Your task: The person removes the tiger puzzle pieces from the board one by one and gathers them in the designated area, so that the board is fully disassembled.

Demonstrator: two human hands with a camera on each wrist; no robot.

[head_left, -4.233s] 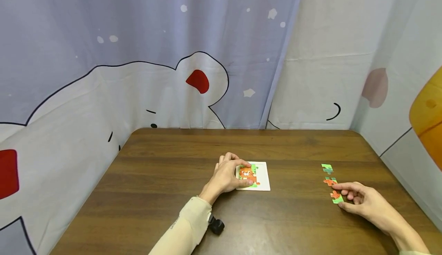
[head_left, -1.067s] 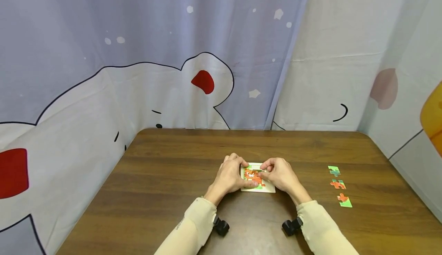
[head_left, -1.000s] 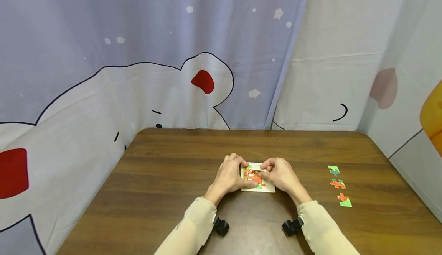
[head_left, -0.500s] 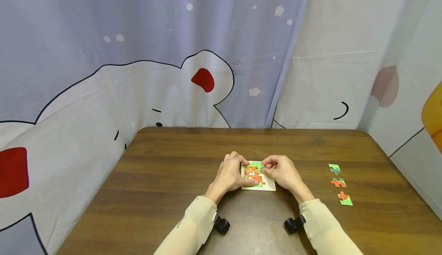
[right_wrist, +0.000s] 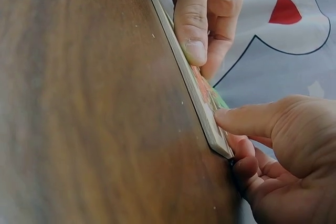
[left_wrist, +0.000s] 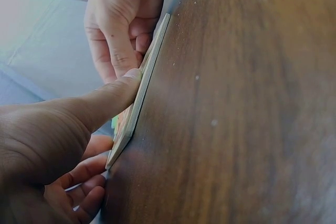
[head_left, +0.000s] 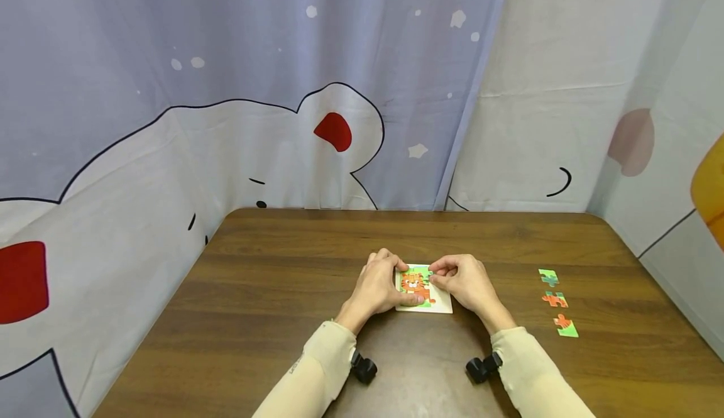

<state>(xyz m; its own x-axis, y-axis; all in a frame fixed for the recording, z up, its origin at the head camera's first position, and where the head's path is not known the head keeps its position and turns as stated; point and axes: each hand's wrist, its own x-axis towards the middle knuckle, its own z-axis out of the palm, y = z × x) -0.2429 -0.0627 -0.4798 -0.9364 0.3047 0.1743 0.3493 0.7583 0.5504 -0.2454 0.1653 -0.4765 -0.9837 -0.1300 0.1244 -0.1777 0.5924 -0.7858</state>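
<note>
On the wooden table lies a pale puzzle board (head_left: 444, 305) with an orange tiger on green partly laid in it. My left hand (head_left: 373, 287) holds the board from its left side, thumb over the lower part of the picture and fingers around the far edge. My right hand (head_left: 465, 283) pinches a green puzzle piece (head_left: 430, 274) between thumb and index finger at the picture's upper right. The fingers partly hide that piece. Both thumbs rest low over the board's thin wooden edge (right_wrist: 202, 116) in the right wrist view.
Three loose puzzle pieces lie in a column to the right: a green one (head_left: 548, 277), an orange and green one (head_left: 555, 300) and a corner one (head_left: 566, 326). A printed curtain (head_left: 418, 91) hangs behind the table (head_left: 254, 292).
My right hand has come from the loose pieces over to the board. Its piece, seen edge-on a second ago, now lies flatter at the picture's upper right. My left hand has stayed on the board.
</note>
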